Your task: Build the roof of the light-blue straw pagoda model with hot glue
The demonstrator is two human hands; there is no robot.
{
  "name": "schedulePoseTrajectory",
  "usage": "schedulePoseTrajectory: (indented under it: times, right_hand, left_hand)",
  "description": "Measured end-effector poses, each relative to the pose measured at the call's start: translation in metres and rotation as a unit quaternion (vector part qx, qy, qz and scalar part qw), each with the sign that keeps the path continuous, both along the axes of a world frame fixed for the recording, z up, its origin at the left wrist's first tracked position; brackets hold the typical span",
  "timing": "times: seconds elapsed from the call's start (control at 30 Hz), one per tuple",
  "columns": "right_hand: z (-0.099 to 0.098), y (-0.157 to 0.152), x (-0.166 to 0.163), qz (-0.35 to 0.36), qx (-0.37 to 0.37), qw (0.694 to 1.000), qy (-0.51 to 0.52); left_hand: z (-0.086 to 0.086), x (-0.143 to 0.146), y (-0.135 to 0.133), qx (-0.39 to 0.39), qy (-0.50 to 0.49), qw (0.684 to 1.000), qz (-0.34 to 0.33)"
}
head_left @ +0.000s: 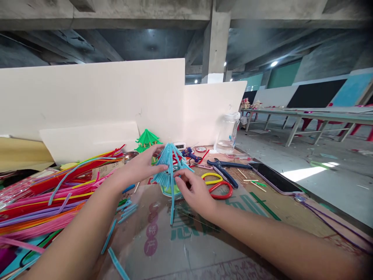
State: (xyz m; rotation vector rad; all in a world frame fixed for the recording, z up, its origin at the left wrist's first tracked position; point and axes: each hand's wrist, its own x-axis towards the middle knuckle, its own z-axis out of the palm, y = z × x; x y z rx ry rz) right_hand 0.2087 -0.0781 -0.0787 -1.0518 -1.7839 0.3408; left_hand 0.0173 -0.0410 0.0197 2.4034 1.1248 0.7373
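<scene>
A small tiered model (163,160) made of light blue pipe cleaners stands in front of me, its pointed roof flaring out over a green and white base. My left hand (142,165) steadies it from the left, with the thumb across the front and the fingers behind, partly hidden. At its right side, my right hand (194,188) has thumb and fingertips closed beside a long blue pipe cleaner (172,206) that hangs down the front past the base. The exact pinch point is hard to see. Just behind stands a similar green pipe-cleaner model (147,139).
Bundles of coloured pipe cleaners (58,202) cover the left side, with cut blue pieces (128,212) nearby. To the right lie scissors (221,190), pliers (225,173), a glue gun (192,154) and a phone (274,177). A clear jug (227,134) stands behind, near white boards (116,93).
</scene>
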Motion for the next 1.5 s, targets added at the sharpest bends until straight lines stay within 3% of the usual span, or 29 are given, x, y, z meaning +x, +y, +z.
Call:
schedulePoseTrajectory:
  times: [0.53, 1.33, 1.5]
  right_hand:
    - [0.01, 0.009, -0.002, 0.029, -0.114, 0.993, 0.019]
    - [0.018, 0.001, 0.001, 0.02, -0.053, 0.997, -0.055]
    - [0.017, 0.002, 0.001, 0.022, -0.054, 0.997, -0.058]
  left_hand:
    - [-0.007, -0.002, 0.009, 0.02, 0.016, 1.0, 0.004]
    - [-0.004, 0.005, 0.001, 0.032, 0.015, 0.999, 0.009]
    - [-0.004, 0.007, -0.002, 0.048, 0.039, 0.997, 0.047]
